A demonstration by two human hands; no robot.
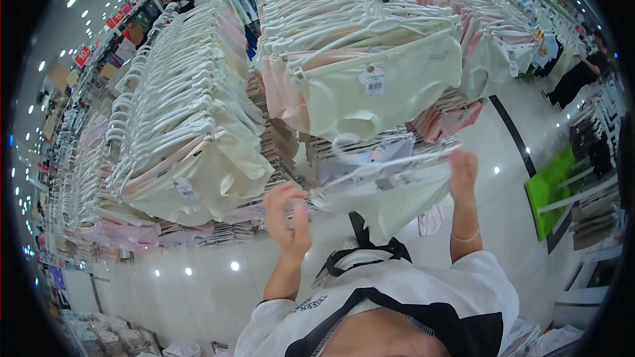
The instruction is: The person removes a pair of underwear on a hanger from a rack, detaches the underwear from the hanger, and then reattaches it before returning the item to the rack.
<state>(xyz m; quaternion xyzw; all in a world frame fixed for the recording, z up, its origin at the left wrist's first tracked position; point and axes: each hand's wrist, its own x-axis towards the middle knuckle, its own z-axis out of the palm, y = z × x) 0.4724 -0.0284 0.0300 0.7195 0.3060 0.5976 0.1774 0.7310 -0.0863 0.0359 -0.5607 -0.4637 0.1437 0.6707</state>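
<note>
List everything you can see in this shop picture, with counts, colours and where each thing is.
Pale yellow-green garment on a white plastic hanger: one, held between both hands, centre.
Rows of pale garments on white hangers: many, cream and pink, left and upper centre.
White barcode tag: one, on the front garment, upper centre.
Green panel: one, right.
Glossy white floor: bottom.
Left hand: grips hanger's left end.
Right hand: grips hanger's right end.

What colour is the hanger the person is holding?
White. The hanger shows best in the head view, held between the left hand and right hand.
</note>
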